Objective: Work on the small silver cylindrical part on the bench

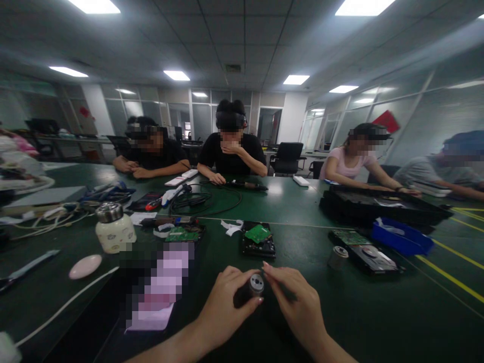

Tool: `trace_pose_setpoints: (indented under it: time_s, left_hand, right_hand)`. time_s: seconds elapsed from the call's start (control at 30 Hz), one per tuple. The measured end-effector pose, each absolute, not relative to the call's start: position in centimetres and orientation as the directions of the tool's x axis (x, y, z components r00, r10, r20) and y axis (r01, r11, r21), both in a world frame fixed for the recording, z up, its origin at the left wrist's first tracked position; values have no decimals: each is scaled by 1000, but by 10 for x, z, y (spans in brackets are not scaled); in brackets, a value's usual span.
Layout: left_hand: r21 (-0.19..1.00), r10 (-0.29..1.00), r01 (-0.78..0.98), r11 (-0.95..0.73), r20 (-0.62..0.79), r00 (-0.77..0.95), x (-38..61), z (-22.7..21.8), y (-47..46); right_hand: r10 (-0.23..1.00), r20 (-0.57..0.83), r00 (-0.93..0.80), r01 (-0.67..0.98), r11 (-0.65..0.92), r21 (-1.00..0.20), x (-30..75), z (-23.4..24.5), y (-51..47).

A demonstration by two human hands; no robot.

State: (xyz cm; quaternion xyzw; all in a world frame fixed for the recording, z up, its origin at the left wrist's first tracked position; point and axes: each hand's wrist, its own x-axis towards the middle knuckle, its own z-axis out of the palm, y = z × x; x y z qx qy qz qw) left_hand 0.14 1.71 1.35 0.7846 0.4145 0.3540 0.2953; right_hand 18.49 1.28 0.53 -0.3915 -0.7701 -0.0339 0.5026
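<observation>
My left hand (227, 302) curls its thumb and fingers around a small metal cylinder (256, 284), which has a silvery round top with dark holes. My right hand (297, 297) is beside it, thumb and fingertips pinched together at the cylinder's upper right edge. Whatever sits in that pinch is too small to make out. Beyond my hands lies an opened hard drive (260, 248) with a green circuit board (258, 234) on top. A second metal cylinder (338, 257) stands upright to the right, next to another hard drive (372, 254).
On the left are a phone (166, 287), a cream bottle (114, 229), a pink oval object (85, 266) and a white cable (71, 302). A blue tray (403, 239) and a black case (385, 204) are at right. Several people sit around the table.
</observation>
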Motion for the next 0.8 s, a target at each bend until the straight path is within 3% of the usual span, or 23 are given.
trace_pose_setpoints:
  time_s: [0.13, 0.43, 0.8]
  left_hand:
    - [730, 835, 436, -526, 346, 428, 2, 14, 17]
    - [711, 820, 443, -547, 348, 455, 3, 13, 16]
    - [732, 831, 436, -524, 328, 449, 2, 12, 17]
  right_hand:
    - [465, 844, -268, 530, 803, -273, 172, 11, 7]
    - [481, 831, -280, 520, 804, -290, 176, 5, 7]
    - [427, 857, -287, 557, 803, -213, 179, 5, 8]
